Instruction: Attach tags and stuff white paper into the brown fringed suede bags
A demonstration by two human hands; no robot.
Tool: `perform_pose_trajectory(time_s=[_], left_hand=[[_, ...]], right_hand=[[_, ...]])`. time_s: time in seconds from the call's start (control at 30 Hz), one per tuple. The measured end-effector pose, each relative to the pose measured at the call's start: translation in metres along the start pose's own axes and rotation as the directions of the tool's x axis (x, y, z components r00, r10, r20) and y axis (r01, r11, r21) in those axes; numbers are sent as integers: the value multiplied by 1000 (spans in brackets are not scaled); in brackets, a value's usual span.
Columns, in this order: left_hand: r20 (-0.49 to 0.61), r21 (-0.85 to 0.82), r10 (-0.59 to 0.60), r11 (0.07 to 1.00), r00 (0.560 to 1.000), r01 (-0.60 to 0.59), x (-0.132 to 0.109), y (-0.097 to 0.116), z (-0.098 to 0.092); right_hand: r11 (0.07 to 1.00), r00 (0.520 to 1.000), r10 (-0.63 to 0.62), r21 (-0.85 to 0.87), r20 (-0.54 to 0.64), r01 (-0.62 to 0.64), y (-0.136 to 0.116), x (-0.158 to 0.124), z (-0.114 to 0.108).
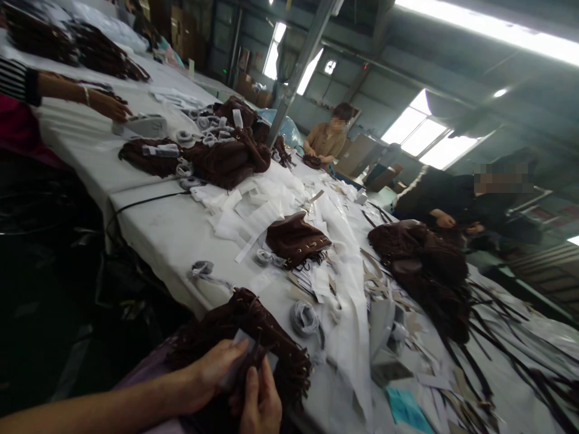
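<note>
Right at the near edge of the table (172, 235), a brown fringed piece (271, 346) is held in both hands. The left hand (212, 371) is seen coming in from the lower left, its grip closed around the piece, with a pale card (240, 342) pressed under the fingers. The right hand (261, 401) is raised from below, just beside the left, and its grip is pinched on a dark strand of the same piece. The fringe is draped over the table edge towards the wearer.

Just beyond the hands, a roll of pale tape (304, 317) is laid on the white cover, and a teal sheet (407, 410) is seen to the right among paper scraps. Further in, a brown eyeleted piece (296, 239) is set in the middle of the table, with white strips (253, 211) heaped behind it. To the right, a dark pile of fringed pieces (420, 271) is spread out, its long strands trailing towards the near right corner. A black cable (145, 202) is run across the left side of the table.

Further back, another brown heap (226, 157) is stacked with small pale rolls around it. At the far left, a co-worker's hand (108, 105) is placed at a grey device (145, 125). At the far end a person in a tan top (326, 140) is bent over the table, and a person in dark clothes (452, 199) is stationed at the right side.
</note>
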State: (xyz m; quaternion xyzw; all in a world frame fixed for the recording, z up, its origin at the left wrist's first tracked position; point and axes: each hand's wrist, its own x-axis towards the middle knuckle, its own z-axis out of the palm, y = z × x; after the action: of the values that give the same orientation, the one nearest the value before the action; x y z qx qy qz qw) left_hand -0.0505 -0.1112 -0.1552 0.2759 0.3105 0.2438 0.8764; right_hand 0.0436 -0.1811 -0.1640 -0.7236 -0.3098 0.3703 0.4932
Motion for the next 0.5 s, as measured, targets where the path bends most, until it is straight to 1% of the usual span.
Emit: perform_pose_trajectory(time_s=[0.07,0.13,0.17,0.23,0.27,0.33,0.4,0.43,0.47,0.5], left_hand=[[20,18,-11,1000,1000,11,-1,-1,1],[30,50,-12,999,999,10,-5,1,1],[14,70,-8,998,1000,7,-6,2,1],[-58,93,14,996,998,-8,-9,5,1],[-101,89,26,996,994,-17,-9,7,1],[-166,49,34,998,986,-26,-8,9,1],[-182,-3,2,1000,983,-2,-7,10,1],[-185,-23,-18,1000,983,14,-6,10,1],[-186,-38,-30,999,982,24,-5,9,1],[-186,-48,-37,998,982,29,-4,9,0]], right_hand=[[995,999,-39,-89,-22,37,-3,-3,1],[988,998,-52,-148,-33,47,-6,-5,2],[983,998,-57,-175,-41,49,-8,-7,3],[969,995,-70,-240,-66,53,-13,-9,2],[958,993,-79,-284,-93,50,-15,-10,1],[923,976,-103,-383,-193,21,-17,-10,-5],[896,944,-126,-443,-306,-24,-15,-9,-15],[896,930,-132,-443,-343,-36,-14,-8,-20],[904,925,-130,-425,-357,-37,-11,-7,-24],[917,931,-121,-397,-344,-28,-9,-6,-28]])
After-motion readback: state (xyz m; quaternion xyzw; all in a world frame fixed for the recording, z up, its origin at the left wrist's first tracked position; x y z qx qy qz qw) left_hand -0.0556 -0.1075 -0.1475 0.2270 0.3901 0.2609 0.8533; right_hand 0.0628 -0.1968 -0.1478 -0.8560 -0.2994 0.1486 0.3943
